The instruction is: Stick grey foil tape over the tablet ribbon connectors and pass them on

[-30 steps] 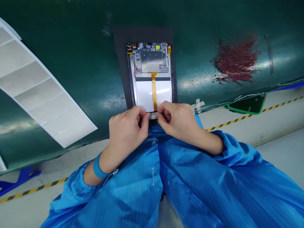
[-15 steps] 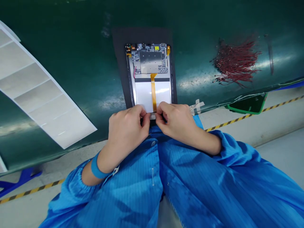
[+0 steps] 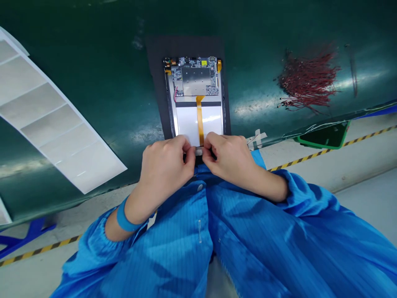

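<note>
Silvery-white, a short pale strip (image 3: pixel 199 151) shows between the left hand (image 3: pixel 165 160) and the right hand (image 3: pixel 232 154), each in a narrow pinch of thumb and forefinger on it, at the near end of an opened tablet-like device (image 3: pixel 186 122). The strip looks thin, light and bendable, likely to crease, so it is best taken by its ends. The device lies flat on a black sheet (image 3: pixel 156 62) in the middle of the green work surface (image 3: pixel 120 87). It should be light but fragile, its smooth panel slippery, and is safer held by the side edges than by the circuit board (image 3: pixel 196 80) at its far end or the soft orange ribbon (image 3: pixel 199 120) down its middle. Farther out, a tangle of fine red wires (image 3: pixel 310 80) lies right, a sheet of pale labels (image 3: pixel 62 124) left. The fingers cover the strip's ends and the device's near corners; the lettering on the board is too small to read, and the label sheet is cut off at left.
</note>
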Demonstrator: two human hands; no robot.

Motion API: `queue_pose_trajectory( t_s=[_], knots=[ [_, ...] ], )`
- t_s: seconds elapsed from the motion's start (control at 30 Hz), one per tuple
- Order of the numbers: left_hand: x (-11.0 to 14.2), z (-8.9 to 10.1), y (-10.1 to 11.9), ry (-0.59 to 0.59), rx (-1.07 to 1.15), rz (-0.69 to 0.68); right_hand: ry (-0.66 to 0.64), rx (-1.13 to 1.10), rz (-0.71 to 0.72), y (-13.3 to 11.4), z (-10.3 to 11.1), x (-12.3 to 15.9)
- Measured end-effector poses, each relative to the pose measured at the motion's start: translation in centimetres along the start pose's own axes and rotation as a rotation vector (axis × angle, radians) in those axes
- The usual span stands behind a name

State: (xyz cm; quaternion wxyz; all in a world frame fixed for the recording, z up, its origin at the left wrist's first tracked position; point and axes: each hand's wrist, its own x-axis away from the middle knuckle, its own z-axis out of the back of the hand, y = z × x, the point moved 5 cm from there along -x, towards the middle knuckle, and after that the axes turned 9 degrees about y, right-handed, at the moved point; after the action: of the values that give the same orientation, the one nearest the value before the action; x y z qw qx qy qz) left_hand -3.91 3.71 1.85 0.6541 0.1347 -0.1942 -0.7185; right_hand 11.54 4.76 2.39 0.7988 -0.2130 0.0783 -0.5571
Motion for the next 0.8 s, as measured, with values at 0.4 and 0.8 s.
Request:
queue_pose_trajectory(
  t_s=[0.4,0.8],
  knots=[
    [-0.3,0.1,0.1,-0.031,-0.062,-0.010,-0.028,0.031,0.007,-0.1,0.0,0.0],
    [1.0,0.5,-2.1,0.131,-0.107,0.097,0.146,0.056,0.098,0.7,0.4,0.8]
  ],
)
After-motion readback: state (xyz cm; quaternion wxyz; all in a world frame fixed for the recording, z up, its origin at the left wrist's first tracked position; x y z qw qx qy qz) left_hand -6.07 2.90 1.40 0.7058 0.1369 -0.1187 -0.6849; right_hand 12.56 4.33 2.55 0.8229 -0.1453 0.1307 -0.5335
